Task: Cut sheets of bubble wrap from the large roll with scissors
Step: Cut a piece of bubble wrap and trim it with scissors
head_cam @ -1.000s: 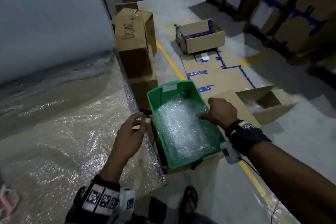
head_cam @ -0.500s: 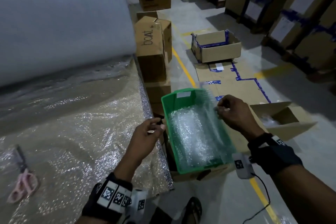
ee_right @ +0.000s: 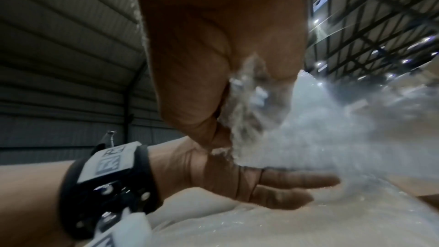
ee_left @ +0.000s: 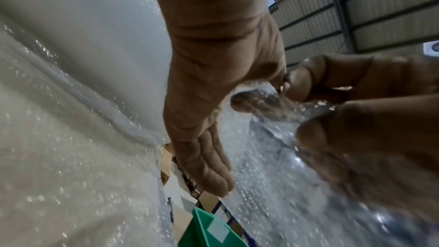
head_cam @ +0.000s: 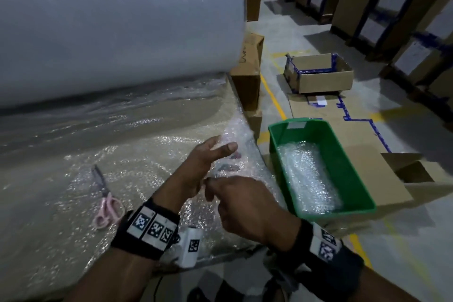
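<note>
Pink scissors lie on the unrolled bubble wrap, left of my hands. My left hand is flat, fingers straight, against a lifted sheet; my right hand pinches its corner (roll behind). Green bin holds cut pieces.

Dim warehouse — grey concrete floor, yellow line, stacked cartons.

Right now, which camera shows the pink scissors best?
The head view: the pink scissors lie in full on the unrolled bubble wrap, left of the left hand. Neither wrist view shows them.
</note>
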Demonstrator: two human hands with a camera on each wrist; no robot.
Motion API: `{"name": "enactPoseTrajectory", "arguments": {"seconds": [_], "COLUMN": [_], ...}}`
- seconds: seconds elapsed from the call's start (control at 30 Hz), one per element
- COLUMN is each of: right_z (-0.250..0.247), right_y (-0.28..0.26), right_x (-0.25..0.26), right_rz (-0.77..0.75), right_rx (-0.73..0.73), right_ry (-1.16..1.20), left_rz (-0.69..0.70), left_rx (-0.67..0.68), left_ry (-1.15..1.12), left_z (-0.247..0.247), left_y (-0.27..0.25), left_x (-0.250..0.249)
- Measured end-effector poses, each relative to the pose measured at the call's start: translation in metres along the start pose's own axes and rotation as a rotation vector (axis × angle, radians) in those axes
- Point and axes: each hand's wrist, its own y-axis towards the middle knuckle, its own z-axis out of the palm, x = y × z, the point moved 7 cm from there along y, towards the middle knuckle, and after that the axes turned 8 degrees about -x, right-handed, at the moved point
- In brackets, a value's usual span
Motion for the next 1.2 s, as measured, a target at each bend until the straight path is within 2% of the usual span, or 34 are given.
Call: {"name": "enactPoseTrajectory", "arguments": {"seconds": [0.1, 0.2, 0.27, 0.3, 0.37, 0.43, 0.5, 0.57, 0.63, 0.67, 0.73, 0.83, 1.0, 1.1, 1.2], "right_z": [0.030, 0.043, 0.029, 0.015, -0.014, -0.025, -0.023, -0.016, -0.014, -0.015, -0.026, -0.036, -0.004, 0.026, 0.045], "right_y": [0.001, -0.004, -0.011, -0.013, -0.017, -0.017, -0.009, 0.002, 0.012, 0.015, 0.015, 0.001, -0.032, -0.048, -0.062], "right_x": [0.030, 0.048, 0.045, 0.037, 0.009, -0.020, -0.034, -0.029, -0.016, -0.011, -0.008, -0.020, -0.062, -0.091, -0.119], "right_rz": [-0.093, -0.142, -0.051, 0.037, 0.242, 0.444, 0.532, 0.492, 0.416, 0.385, 0.364, 0.461, 0.696, 0.819, 0.907], "right_rx": [0.054, 0.060, -0.042, -0.163, -0.440, -0.549, -0.489, -0.387, -0.329, -0.331, -0.388, -0.451, -0.397, -0.383, -0.412], "right_ry": [-0.081, -0.005, 0.170, 0.279, 0.425, 0.514, 0.675, 0.872, 1.058, 1.134, 1.218, 1.288, 1.140, 1.080, 1.046], "left_rz": [0.017, 0.090, 0.127, 0.145, 0.180, 0.227, 0.261, 0.263, 0.267, 0.271, 0.276, 0.211, 0.007, 0.011, 0.011], "left_rx": [-0.126, -0.178, -0.172, -0.154, -0.086, 0.031, 0.160, 0.279, 0.331, 0.320, 0.217, 0.074, 0.025, -0.117, -0.227], "left_ry": [0.048, 0.052, 0.026, 0.011, -0.027, -0.032, -0.046, -0.126, -0.211, -0.240, -0.250, -0.230, -0.039, 0.044, 0.035], "left_z": [-0.047, -0.084, -0.101, -0.106, -0.109, -0.101, -0.088, -0.076, -0.070, -0.071, -0.079, -0.098, -0.103, -0.104, -0.104], "left_y": [0.000, -0.006, -0.014, -0.020, -0.034, -0.053, -0.069, -0.083, -0.092, -0.094, -0.092, -0.078, -0.059, -0.034, 0.000], "left_x": [0.000, -0.010, -0.022, -0.029, -0.043, -0.058, -0.073, -0.088, -0.103, -0.110, -0.118, -0.108, -0.040, -0.009, 0.006]}}
